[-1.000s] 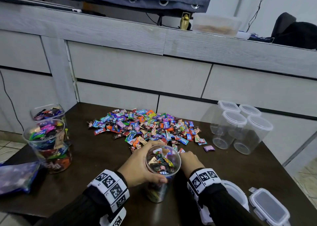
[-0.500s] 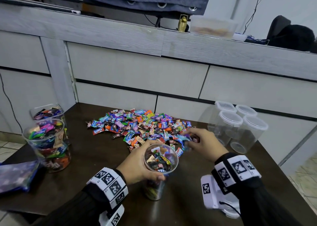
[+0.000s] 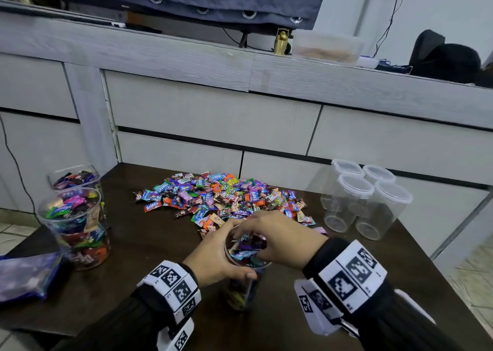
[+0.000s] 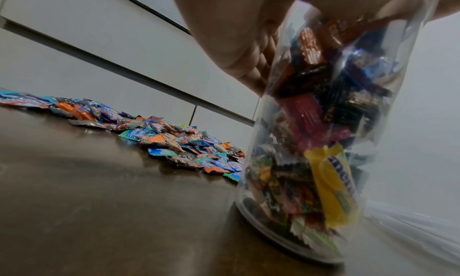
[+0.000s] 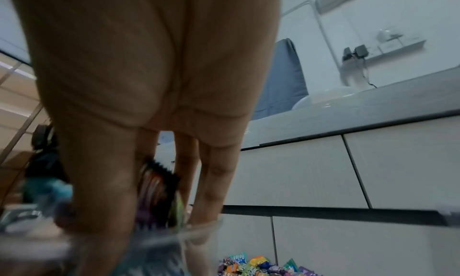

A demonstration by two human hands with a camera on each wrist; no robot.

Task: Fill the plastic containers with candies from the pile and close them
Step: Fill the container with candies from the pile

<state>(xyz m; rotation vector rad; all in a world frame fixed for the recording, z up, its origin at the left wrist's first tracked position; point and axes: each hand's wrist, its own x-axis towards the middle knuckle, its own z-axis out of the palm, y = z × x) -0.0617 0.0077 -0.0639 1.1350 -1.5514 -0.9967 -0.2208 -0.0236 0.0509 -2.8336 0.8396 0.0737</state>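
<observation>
Meanwhile my left hand [image 3: 213, 257] wraps the nearly full container [image 4: 311, 162] to steady it on the table [image 3: 138, 246], just in front of the candy pile [image 3: 224, 196], as my right hand's [image 3: 282, 236] fingers [image 5: 99, 182], clamped on candies [image 5: 156, 185], lower them in.

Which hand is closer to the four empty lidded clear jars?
Right. The right hand hovers over the candy container, on the jars' side; the left hand grips its far side.

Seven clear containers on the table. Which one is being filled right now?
The container at the near edge, between both hands: left hand grips it, right hand drops candies in. Two left ones stand full; four right ones lidded, empty.
</observation>
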